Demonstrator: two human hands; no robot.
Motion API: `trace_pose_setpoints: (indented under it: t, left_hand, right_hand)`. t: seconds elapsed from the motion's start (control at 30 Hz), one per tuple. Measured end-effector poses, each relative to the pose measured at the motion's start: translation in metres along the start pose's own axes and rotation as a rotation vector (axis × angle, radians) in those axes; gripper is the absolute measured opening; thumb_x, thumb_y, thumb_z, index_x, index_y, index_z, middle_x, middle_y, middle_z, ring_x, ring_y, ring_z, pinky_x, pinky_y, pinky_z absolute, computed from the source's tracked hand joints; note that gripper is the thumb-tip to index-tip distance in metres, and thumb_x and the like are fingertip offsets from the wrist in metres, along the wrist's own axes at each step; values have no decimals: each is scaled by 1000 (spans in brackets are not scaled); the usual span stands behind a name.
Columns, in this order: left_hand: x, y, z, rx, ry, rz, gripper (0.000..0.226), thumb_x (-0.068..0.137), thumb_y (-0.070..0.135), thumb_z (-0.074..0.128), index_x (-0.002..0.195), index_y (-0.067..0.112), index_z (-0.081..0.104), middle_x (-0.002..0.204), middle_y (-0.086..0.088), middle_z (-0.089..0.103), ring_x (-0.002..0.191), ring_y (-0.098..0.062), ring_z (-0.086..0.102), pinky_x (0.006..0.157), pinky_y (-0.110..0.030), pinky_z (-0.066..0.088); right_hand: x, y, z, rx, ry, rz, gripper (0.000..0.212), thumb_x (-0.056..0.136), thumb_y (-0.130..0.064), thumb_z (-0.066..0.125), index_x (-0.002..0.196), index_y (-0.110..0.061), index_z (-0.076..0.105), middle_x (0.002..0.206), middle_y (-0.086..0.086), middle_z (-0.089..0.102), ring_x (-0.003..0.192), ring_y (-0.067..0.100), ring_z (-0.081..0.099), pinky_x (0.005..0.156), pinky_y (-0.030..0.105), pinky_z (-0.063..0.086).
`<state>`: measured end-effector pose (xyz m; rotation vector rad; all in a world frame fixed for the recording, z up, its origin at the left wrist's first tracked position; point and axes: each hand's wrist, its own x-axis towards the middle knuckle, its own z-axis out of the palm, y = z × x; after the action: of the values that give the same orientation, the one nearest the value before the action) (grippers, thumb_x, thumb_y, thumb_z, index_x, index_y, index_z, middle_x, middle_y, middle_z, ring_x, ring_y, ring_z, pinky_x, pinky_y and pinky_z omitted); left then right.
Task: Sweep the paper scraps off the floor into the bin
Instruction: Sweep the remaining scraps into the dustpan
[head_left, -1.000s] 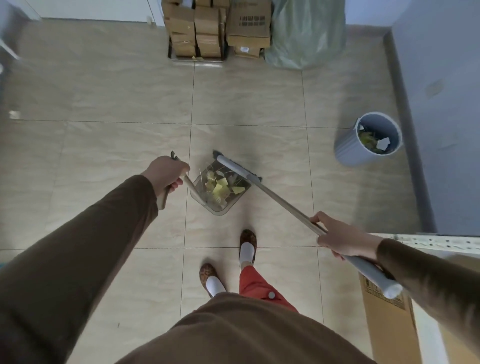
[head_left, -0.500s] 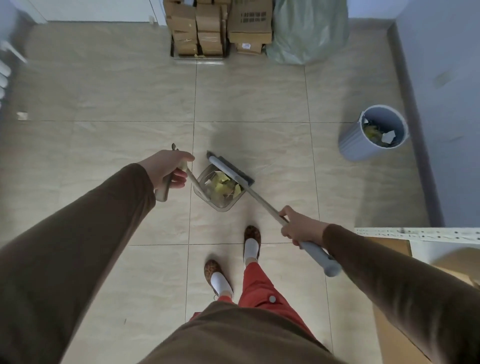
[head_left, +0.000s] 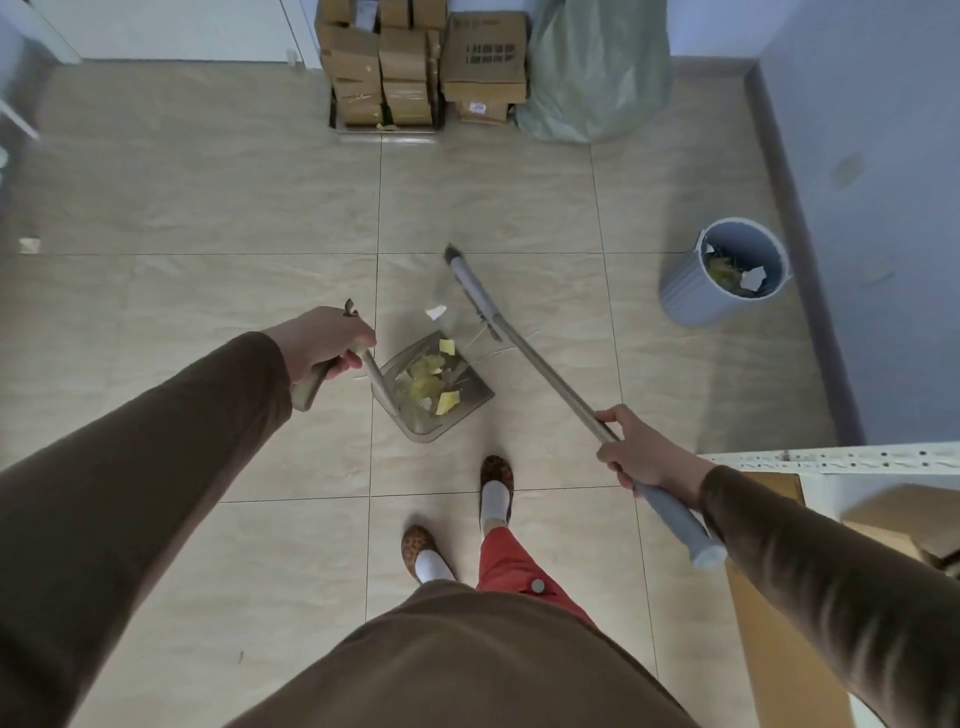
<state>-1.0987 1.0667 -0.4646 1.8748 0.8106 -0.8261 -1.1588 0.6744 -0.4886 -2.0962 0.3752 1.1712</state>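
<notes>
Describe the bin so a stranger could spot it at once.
Follow the blue-grey wall on the right down to the tiled floor. The bin stands there alone: a round, ribbed, grey-blue tub, open-topped, with paper scraps already inside, unlike the cardboard boxes opposite.

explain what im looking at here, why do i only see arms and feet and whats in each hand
The camera sits on a person's head and looks down, so you see only their own sleeves, body and feet. There is no machine here. The left hand grips the handle of a clear dustpan, which holds yellow and white paper scraps. The right hand grips the long handle of a broom, whose head points away toward the far side of the floor. One white scrap lies just outside the pan's mouth. To the right, by the wall, stands a grey bin with scraps already inside. Cardboard boxes and a green bag stand at the back.
</notes>
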Motion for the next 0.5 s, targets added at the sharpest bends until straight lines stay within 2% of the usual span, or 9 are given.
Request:
trace_pose_setpoints:
  t: [0.07,0.17,0.27,0.33,0.43,0.5]
  left_hand:
    - [-1,4,-2,84,-18,22,21,87,13,59,104,1,63,82,-17,63,46,-14,42,41,-20,36]
    - [-2,11,2,108,-20,11,21,88,14,60,103,-1,62,85,-18,64,48,-14,43,37,-19,37]
    - [0,15,7,93,-13,-18,16,89,13,59,97,-1,60,85,-19,63,47,-15,43,39,-19,37]
    - [1,16,9,92,3,-32,15,89,13,57,95,-1,60,85,-20,64,47,-14,43,40,-20,37]
    - [2,14,11,95,26,-38,16,89,13,57,96,-1,60,84,-20,65,46,-15,42,39,-19,36]
    - [2,12,12,93,33,-41,19,89,15,57,98,-1,60,84,-20,67,45,-15,43,39,-18,36]
  right_hand:
    - [13,-2,-9,7,51,15,43,93,-4,49,129,-23,37,82,11,52,49,17,47,38,22,41]
    - [48,-5,-15,-42,110,56,36,95,-3,44,127,-15,34,89,11,49,59,21,48,37,22,42]
    - [86,-10,-9,-75,108,126,37,95,-3,39,130,-8,29,91,12,47,62,21,50,46,29,45]
    - [97,-9,8,-98,61,169,43,94,-4,39,135,-9,25,95,14,49,62,21,52,50,31,47]
    - [80,0,38,-110,-76,187,44,94,-3,41,134,-16,26,109,16,48,65,20,52,47,28,47]
    - [58,8,42,-77,-149,182,42,93,-4,43,131,-17,30,98,15,51,57,17,49,43,24,44]
